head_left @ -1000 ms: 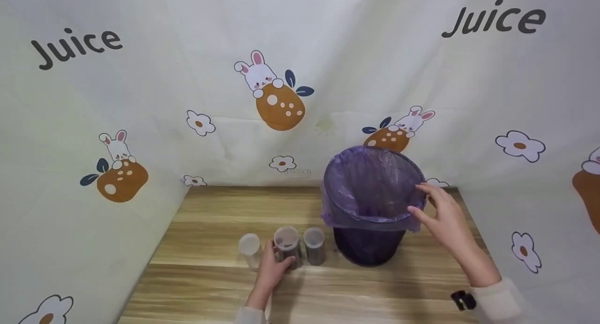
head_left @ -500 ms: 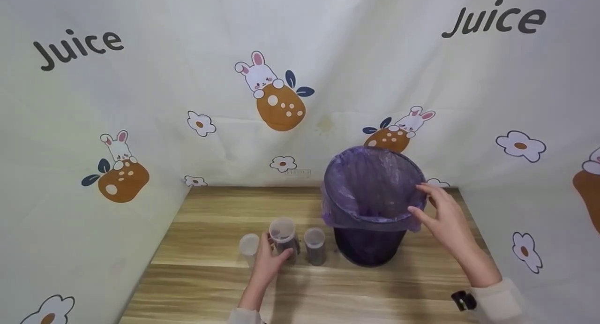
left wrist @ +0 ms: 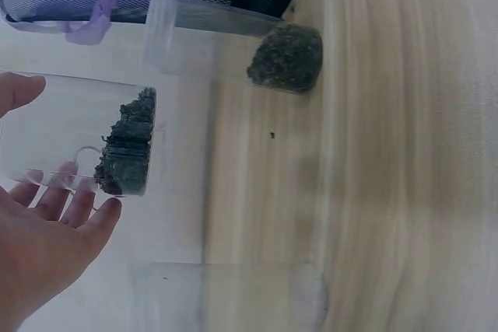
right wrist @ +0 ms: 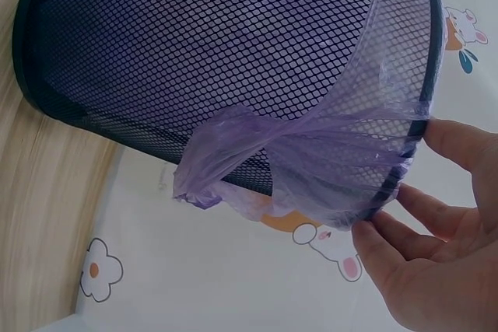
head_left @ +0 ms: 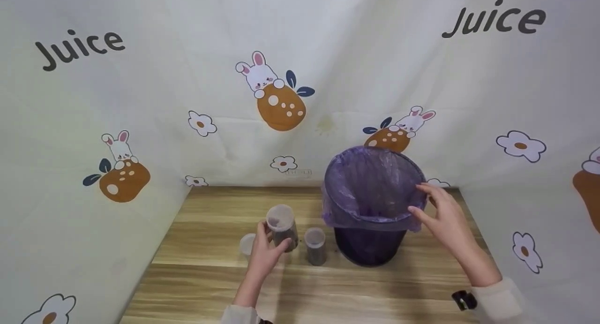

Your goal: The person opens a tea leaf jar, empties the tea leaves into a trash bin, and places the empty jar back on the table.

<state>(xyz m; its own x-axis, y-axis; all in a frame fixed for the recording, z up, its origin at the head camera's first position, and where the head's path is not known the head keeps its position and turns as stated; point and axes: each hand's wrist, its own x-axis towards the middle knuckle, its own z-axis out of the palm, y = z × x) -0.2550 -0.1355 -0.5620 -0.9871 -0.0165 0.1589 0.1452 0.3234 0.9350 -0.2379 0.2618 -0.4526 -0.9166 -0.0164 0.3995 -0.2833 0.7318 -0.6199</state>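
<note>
My left hand (head_left: 263, 259) grips a clear plastic jar (head_left: 282, 230), lifted off the table and upright in the head view. Dark green, crumbly stuff (left wrist: 128, 145) covers its bottom; its kind cannot be told. To its right stands a second clear jar (head_left: 315, 249) with similar dark contents. A third jar (head_left: 247, 244), partly hidden behind my left hand, looks clear in the left wrist view. With thumb and fingertips, my right hand (head_left: 443, 216) holds the rim of a dark mesh waste bin (head_left: 368, 246) lined with a purple bag (right wrist: 311, 141).
The wood-grain table (head_left: 211, 291) carries the jars and the bin, which stands at the right. A pale printed cloth (head_left: 164, 80) rises behind the table and along both sides. A tiny dark speck (left wrist: 272, 135) lies near the second jar.
My left hand has raised the middle jar off the table, moving it up and slightly left. The right hand and the bin have stayed put.
</note>
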